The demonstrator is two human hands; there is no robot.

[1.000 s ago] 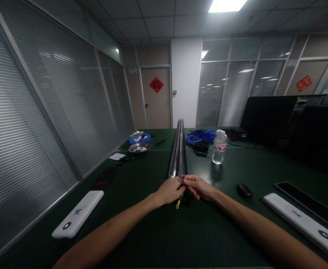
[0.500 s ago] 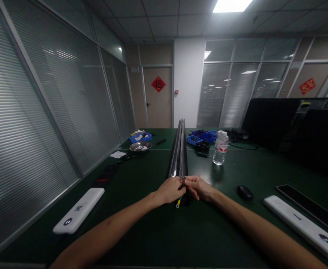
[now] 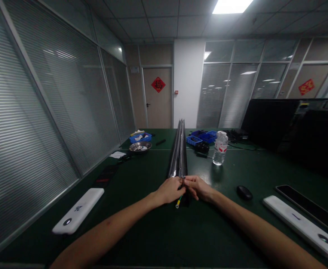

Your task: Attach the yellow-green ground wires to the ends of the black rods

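Two long dark bars (image 3: 178,153), glossy as if wrapped in film, lie side by side and run away from me down the table. My left hand (image 3: 169,190) is closed at their near end, fingers curled down over it. From the right, my right hand (image 3: 198,187) meets it with thumb and forefinger pinched at the same spot. What the fingertips grip is too small and covered to make out. A short yellow-green wire with a ring terminal (image 3: 177,204) sticks out below my left hand toward me.
On the green table (image 3: 141,239) stand a water bottle (image 3: 220,148), a mouse (image 3: 244,192), a phone (image 3: 309,207) and white power banks (image 3: 79,211). Farther back are a metal bowl (image 3: 140,148), blue bins (image 3: 194,140) and a screwdriver (image 3: 202,154). Dark monitors (image 3: 273,121) line the right.
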